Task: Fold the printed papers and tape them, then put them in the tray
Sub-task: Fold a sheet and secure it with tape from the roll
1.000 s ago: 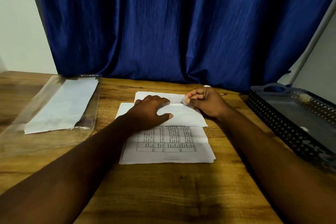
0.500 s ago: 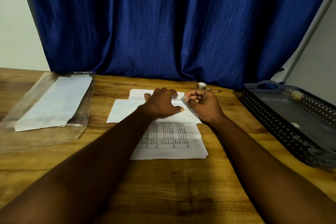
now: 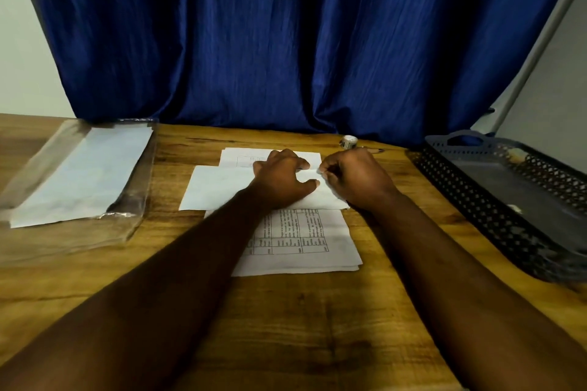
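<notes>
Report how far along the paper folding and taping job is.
Done: one white paper sheet lies folded across the stack of printed papers. In hand: the left hand presses it flat while the right hand pinches its right edge. Left: I see no tape on it, the small tape roll lies apart, and no folded paper shows in the dark perforated plastic tray.

White printed papers lie on the wooden surface. A clear plastic sleeve lies left, a dark plastic tray right.
</notes>
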